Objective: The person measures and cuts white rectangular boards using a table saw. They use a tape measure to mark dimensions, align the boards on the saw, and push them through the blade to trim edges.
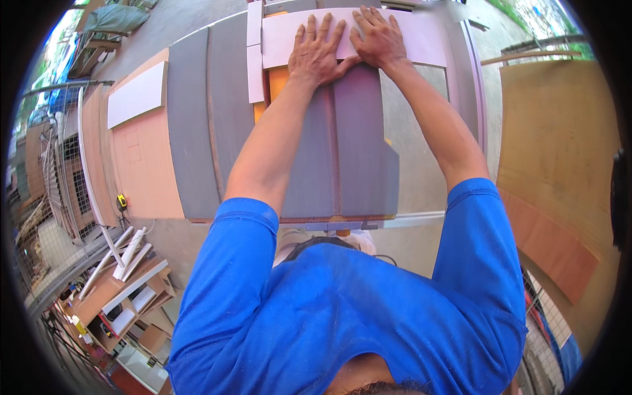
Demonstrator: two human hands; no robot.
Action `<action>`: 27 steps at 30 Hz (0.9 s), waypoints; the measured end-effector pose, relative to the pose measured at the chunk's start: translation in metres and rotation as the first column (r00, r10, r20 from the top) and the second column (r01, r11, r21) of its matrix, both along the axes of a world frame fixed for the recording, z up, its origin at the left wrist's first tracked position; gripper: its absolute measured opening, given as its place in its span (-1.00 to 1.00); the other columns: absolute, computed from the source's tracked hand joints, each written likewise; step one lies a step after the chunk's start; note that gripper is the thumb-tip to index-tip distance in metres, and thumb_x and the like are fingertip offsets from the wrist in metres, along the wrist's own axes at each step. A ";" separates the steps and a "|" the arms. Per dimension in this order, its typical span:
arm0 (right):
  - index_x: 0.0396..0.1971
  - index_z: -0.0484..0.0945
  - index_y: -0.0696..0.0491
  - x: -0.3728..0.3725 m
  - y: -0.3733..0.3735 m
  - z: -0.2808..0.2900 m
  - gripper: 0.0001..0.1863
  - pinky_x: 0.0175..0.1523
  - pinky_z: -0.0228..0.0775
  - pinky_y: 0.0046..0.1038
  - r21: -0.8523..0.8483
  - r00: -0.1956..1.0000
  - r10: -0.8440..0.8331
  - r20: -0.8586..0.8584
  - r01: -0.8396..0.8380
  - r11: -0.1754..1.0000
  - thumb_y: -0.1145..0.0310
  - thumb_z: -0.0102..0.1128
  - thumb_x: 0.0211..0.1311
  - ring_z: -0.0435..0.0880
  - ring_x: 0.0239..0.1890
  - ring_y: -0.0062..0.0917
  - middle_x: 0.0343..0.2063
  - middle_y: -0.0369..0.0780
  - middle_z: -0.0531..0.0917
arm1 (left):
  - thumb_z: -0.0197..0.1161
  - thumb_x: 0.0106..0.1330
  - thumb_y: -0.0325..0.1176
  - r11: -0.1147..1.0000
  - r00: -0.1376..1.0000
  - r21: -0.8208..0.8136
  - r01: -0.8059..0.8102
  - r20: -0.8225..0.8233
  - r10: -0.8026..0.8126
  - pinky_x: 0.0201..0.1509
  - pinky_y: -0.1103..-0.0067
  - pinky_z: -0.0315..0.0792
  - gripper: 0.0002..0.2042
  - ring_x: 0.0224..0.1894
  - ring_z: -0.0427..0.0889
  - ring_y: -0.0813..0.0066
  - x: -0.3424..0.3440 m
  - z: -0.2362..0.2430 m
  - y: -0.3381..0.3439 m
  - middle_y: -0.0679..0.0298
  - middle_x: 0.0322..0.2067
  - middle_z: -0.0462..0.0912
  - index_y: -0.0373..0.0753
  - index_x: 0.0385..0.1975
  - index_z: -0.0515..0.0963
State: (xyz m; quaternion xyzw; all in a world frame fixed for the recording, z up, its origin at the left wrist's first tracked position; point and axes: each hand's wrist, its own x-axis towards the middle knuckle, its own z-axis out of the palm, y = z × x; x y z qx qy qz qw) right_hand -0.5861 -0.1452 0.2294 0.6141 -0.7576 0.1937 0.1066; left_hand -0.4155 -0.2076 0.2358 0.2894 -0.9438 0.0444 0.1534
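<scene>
Both my arms reach to the far side of a grey worktable [303, 171] with a long slot-like seam. My left hand [317, 58] lies flat, fingers spread, on a white rectangular board [280, 36]. Beside it my right hand [380, 41] presses on the same board, its fingers stretched out and angled leftward. The thumbs come close together at the board's near edge. Against the board's left end stands a narrow white strip [255, 72], and a yellow-orange part [278, 84] shows next to it.
A smaller white panel [136, 95] rests on the wooden side table [148, 171] at left, near a yellow tape measure [121, 202]. A metal rail [471, 85] runs along the right. Large brown sheets [559, 145] stand farther right. Lower left is a cluttered shelf unit [125, 296].
</scene>
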 end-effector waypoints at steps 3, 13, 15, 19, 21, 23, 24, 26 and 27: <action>0.23 0.46 -0.04 -0.013 -0.021 0.001 -0.45 0.45 -0.01 -0.04 0.002 1.000 0.007 0.005 -0.007 1.000 0.05 -0.06 0.31 0.29 0.39 -0.32 0.30 -0.15 0.41 | -0.10 0.17 0.51 1.000 1.000 -0.021 0.000 -0.009 -0.001 0.50 0.13 -0.10 -0.10 0.47 0.02 -0.05 -0.014 -0.008 -0.024 0.14 0.43 0.11 0.05 0.43 0.14; 0.22 0.46 0.01 -0.053 -0.091 -0.011 -0.40 0.45 -0.04 0.00 -0.010 1.000 0.009 -0.025 -0.010 1.000 0.00 -0.08 0.27 0.31 0.39 -0.34 0.29 -0.15 0.43 | -0.13 0.21 0.48 0.995 0.999 -0.089 -0.036 0.015 0.038 0.50 0.13 -0.07 -0.14 0.47 0.04 -0.02 -0.049 -0.018 -0.087 0.17 0.45 0.08 0.06 0.44 0.13; 0.22 0.46 0.02 -0.056 -0.094 -0.012 -0.40 0.44 -0.02 0.02 -0.001 1.000 0.009 -0.024 -0.009 1.000 0.01 -0.07 0.26 0.30 0.39 -0.34 0.29 -0.15 0.43 | -0.11 0.23 0.45 0.993 0.999 -0.116 -0.032 0.006 0.033 0.48 0.10 -0.03 -0.15 0.46 0.07 -0.02 -0.051 -0.022 -0.093 0.16 0.43 0.12 0.05 0.44 0.12; 0.22 0.47 0.01 -0.063 -0.093 -0.007 -0.41 0.42 0.02 0.02 -0.007 0.999 -0.014 -0.036 0.014 1.000 0.00 -0.06 0.27 0.31 0.38 -0.35 0.29 -0.16 0.42 | -0.11 0.31 0.33 0.997 0.996 -0.020 -0.080 0.034 0.081 0.49 0.10 -0.07 -0.23 0.47 0.04 -0.04 -0.064 -0.018 -0.081 0.15 0.45 0.08 0.02 0.44 0.12; 0.20 0.48 0.00 -0.045 -0.105 -0.016 -0.42 0.41 0.07 -0.01 -0.012 0.998 0.027 -0.052 -0.028 1.000 0.00 -0.05 0.27 0.34 0.36 -0.36 0.28 -0.16 0.43 | -0.01 0.32 0.20 0.964 0.960 0.067 -0.256 -0.097 0.261 0.49 0.11 -0.05 -0.29 0.45 0.09 -0.05 -0.053 -0.028 -0.057 0.11 0.42 0.16 -0.08 0.39 0.19; 0.15 0.52 -0.01 -0.055 -0.110 -0.030 -0.45 0.35 0.18 -0.08 -0.071 0.992 0.081 -0.095 -0.088 0.994 0.01 -0.01 0.26 0.43 0.29 -0.37 0.22 -0.18 0.50 | 0.16 0.25 0.03 0.917 0.912 0.210 -0.341 -0.164 0.377 0.46 0.16 0.05 -0.32 0.42 0.17 -0.03 -0.058 -0.009 0.006 0.01 0.35 0.26 -0.23 0.31 0.27; 0.10 0.55 0.01 -0.079 -0.108 -0.039 -0.49 0.30 0.26 -0.13 -0.109 0.991 0.076 -0.107 -0.088 0.990 0.04 0.03 0.24 0.51 0.22 -0.36 0.15 -0.18 0.57 | 0.28 0.16 -0.13 0.857 0.967 0.490 -0.159 -0.099 0.236 0.41 0.19 0.16 -0.33 0.36 0.25 -0.03 -0.054 0.027 0.041 -0.10 0.27 0.35 -0.35 0.25 0.31; 0.12 0.53 0.05 -0.087 -0.118 -0.051 -0.48 0.28 0.29 -0.15 -0.114 0.968 0.150 -0.199 -0.175 0.978 0.06 0.04 0.26 0.50 0.24 -0.33 0.15 -0.14 0.56 | 0.26 0.24 -0.19 0.835 0.828 0.533 0.139 -0.525 0.197 0.31 0.19 0.29 -0.38 0.23 0.40 -0.06 -0.020 0.021 0.133 -0.14 0.21 0.39 -0.32 0.27 0.29; 0.14 0.52 0.04 -0.087 -0.110 -0.045 -0.48 0.28 0.29 -0.14 -0.068 0.981 0.105 -0.163 -0.118 0.991 0.07 0.01 0.28 0.46 0.27 -0.34 0.20 -0.15 0.53 | 0.22 0.30 -0.17 0.702 0.908 0.689 0.179 -0.391 0.152 0.29 0.20 0.32 -0.40 0.19 0.44 -0.07 0.020 0.048 0.176 -0.13 0.19 0.42 -0.29 0.29 0.27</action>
